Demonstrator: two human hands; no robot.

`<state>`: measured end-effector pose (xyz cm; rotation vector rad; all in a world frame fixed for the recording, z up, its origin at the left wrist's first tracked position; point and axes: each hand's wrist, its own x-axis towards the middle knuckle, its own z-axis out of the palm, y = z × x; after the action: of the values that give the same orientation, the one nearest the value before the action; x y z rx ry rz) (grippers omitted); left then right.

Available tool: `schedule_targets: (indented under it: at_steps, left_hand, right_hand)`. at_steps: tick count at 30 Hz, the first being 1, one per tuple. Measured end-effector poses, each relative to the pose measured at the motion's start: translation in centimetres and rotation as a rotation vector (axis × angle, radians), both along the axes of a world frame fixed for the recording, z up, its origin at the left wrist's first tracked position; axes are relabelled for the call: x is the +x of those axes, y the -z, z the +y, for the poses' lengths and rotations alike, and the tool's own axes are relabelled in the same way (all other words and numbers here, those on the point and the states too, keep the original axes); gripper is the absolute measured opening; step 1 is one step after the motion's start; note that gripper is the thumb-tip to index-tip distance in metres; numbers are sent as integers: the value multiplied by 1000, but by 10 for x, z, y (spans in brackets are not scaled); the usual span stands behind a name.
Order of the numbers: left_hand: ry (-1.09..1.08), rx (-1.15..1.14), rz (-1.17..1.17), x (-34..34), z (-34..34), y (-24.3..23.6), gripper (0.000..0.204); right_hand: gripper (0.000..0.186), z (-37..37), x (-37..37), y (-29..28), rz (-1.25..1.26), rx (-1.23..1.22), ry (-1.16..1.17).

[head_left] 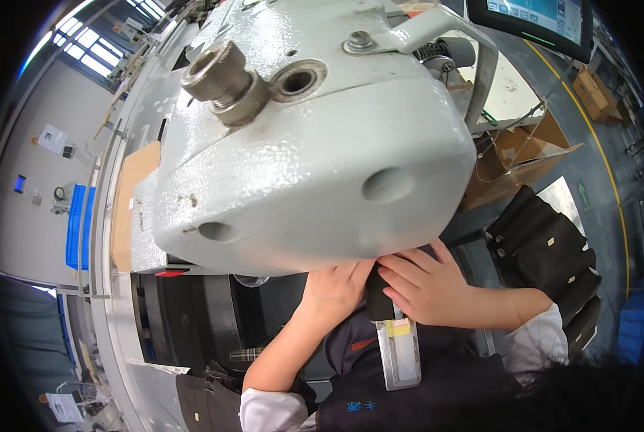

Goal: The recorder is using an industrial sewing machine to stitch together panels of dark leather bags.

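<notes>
Machine head (307,173), dark cloth (379,302) between left hand (336,291) and right hand (434,288), grip unclear (partly hidden)

Bright indoor light, windows (88,45) glaring white at upper left, speckled highlights on the glossy machine (307,173), apron (437,403) sinking into darkness, floor line (614,176) bowed by fisheye distortion, black rim, distant details soft.

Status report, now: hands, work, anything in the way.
Left hand and right hand at dark cloth, grip unclear. Cloth between hands, far end hidden. Machine head in the way, blocking the view beyond.
</notes>
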<state>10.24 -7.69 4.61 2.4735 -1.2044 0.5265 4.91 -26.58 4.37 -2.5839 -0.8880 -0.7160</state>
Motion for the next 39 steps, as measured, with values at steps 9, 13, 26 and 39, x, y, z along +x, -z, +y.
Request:
schedule_targets:
  at_steps: [9,13,26,39]
  left_hand:
    - [-46,-68,62,-9,-4,-3,27]
    - [-39,-76,45,-7,-3,-1,28]
    - [-32,-43,32,-9,-7,-6,28]
    - [-80,-371,369,-32,-4,0,27]
  right_hand:
    - [31,-12,-7,1,32,-4,-45]
    - [30,-13,-7,2,5,-7,-37]
    - [29,-14,-10,2,8,-15,-26]
    - [24,-19,-16,21,36,246,-66]
